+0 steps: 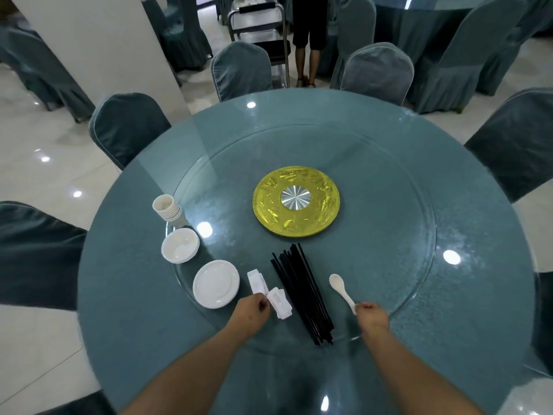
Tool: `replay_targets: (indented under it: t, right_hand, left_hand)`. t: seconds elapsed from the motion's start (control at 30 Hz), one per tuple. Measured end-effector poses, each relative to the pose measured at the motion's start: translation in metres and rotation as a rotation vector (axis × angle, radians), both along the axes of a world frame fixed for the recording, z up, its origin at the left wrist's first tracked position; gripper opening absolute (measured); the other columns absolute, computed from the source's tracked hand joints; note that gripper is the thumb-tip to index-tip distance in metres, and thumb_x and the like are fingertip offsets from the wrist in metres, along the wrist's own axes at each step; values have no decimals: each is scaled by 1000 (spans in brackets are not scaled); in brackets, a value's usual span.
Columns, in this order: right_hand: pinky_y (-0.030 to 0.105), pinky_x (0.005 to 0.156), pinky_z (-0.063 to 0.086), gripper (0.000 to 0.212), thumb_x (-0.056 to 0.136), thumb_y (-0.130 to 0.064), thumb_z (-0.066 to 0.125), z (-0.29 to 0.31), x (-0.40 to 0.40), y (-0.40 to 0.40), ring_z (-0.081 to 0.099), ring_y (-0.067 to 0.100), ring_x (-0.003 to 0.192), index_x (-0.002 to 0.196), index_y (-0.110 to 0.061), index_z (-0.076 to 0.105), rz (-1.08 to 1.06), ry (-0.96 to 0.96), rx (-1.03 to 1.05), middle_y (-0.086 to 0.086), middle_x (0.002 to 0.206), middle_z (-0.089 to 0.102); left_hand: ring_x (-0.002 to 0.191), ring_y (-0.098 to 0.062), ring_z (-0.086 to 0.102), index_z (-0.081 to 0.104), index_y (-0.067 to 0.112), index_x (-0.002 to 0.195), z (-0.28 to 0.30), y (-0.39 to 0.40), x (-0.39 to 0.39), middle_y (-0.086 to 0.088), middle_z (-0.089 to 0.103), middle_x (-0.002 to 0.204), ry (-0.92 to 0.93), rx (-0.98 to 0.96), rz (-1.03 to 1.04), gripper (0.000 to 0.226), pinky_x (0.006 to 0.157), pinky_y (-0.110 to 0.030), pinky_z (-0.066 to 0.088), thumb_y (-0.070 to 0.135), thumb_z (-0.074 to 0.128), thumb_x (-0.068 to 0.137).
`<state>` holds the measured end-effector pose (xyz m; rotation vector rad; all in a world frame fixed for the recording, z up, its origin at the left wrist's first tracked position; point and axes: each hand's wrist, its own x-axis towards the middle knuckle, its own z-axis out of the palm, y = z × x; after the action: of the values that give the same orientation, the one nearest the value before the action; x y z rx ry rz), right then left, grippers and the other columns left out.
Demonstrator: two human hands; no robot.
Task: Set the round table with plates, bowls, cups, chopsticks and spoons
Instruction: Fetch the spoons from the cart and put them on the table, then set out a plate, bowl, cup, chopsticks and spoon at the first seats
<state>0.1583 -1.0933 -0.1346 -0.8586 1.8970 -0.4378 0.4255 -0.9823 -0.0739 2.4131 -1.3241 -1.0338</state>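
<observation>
Surface: round table [125,295], glass turntable [389,235].
Room: covered chairs [242,70], trolley [260,28].
Right hand [372,317]: fingers curled, pinching spoon [341,287] handle beside chopsticks [302,298].
Left hand [250,313]: curled against white rests [278,302]; grip unclear.
Stacks: plates [216,283], bowls [180,245], cups [167,209] at left.

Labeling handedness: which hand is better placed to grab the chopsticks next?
Probably left. The left hand sits beside the white rests, next to the black chopsticks. The right hand already pinches the white spoon.

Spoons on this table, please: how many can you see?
1. The white spoon lies on the glass turntable, right of the black chopsticks; the right hand pinches its handle end. More may be hidden beneath the hands.
</observation>
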Motion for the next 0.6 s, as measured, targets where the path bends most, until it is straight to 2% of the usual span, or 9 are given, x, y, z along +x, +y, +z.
replay_targets:
  t: [0.13, 0.23, 0.33, 0.4, 0.5, 0.6]
  right_hand:
    - [37, 85, 48, 13, 89, -4, 60, 5, -5, 11, 63, 36, 97, 100, 1, 67, 2, 13, -31, 22, 103, 68]
    - [38, 87, 48, 14, 90, -4, 59, 6, -6, 14, 63, 36, 98, 102, 0, 66, 45, 49, -70, 22, 103, 69]
    - [39, 87, 48, 18, 92, -7, 57, 7, 0, 19, 64, 37, 98, 105, -1, 66, 114, 123, -136, 21, 104, 69]
    - [40, 85, 48, 18, 91, -5, 56, 7, 5, 28, 64, 39, 96, 104, 1, 66, 118, 172, -197, 23, 102, 69]
    - [43, 82, 50, 17, 90, -3, 56, 5, 9, 47, 64, 38, 91, 103, 2, 67, 149, 240, -283, 25, 100, 67]
    - [45, 83, 50, 18, 90, -2, 55, 3, 12, 66, 61, 40, 90, 102, 3, 67, 211, 300, -325, 25, 99, 65]
  left_hand:
    - [58, -7, 39, 46, 21, 67, -1, 21, -1, 8, 49, 63, 26, -36, 43, 22, 59, -20, 37, 20, 52, 88]
    - [63, -10, 46, 48, 21, 66, -3, 33, 2, 6, 53, 66, 18, -30, 71, 23, 63, -24, 39, 18, 51, 89]
    - [81, -21, 58, 62, 10, 81, -6, 43, 16, -6, 64, 87, -19, 0, 46, 19, 77, -33, 49, 16, 46, 89]
    - [107, -23, 59, 67, 11, 107, -13, 54, 28, -6, 61, 115, -54, 25, -17, 27, 94, -34, 47, 15, 45, 91]
    - [137, -22, 40, 55, 14, 134, -29, 73, 40, -4, 34, 152, -94, 74, -105, 41, 110, -31, 37, 17, 45, 94]
    - [147, -18, 24, 43, 17, 146, -45, 85, 46, -4, 12, 163, -148, 81, -166, 48, 115, -29, 29, 21, 43, 98]
